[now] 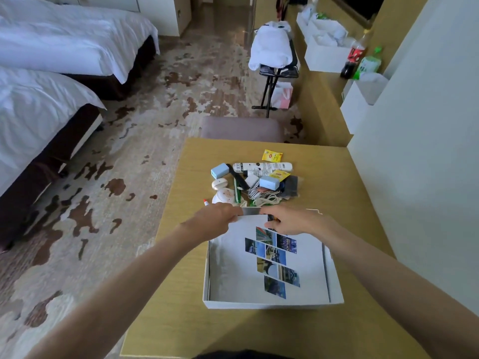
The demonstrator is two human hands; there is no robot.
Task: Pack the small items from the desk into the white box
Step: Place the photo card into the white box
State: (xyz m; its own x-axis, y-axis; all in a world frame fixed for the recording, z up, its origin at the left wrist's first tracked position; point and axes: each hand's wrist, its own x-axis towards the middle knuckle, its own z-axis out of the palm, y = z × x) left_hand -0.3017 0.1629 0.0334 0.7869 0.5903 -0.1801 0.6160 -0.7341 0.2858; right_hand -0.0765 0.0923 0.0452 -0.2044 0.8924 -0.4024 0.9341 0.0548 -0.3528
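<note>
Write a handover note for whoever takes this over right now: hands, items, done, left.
Left hand and right hand both grip the far edge of the white photo-tiled sheet lying in the shallow white cardboard box.
Pile of small items (blue chargers, white cables, yellow tea bags) sits on the wooden desk beyond the box.
Done: nothing visibly packed.
Left: the whole pile.

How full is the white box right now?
Nearly empty: the white box holds only a photo-printed sheet; the small items sit piled on the desk beyond it.
</note>
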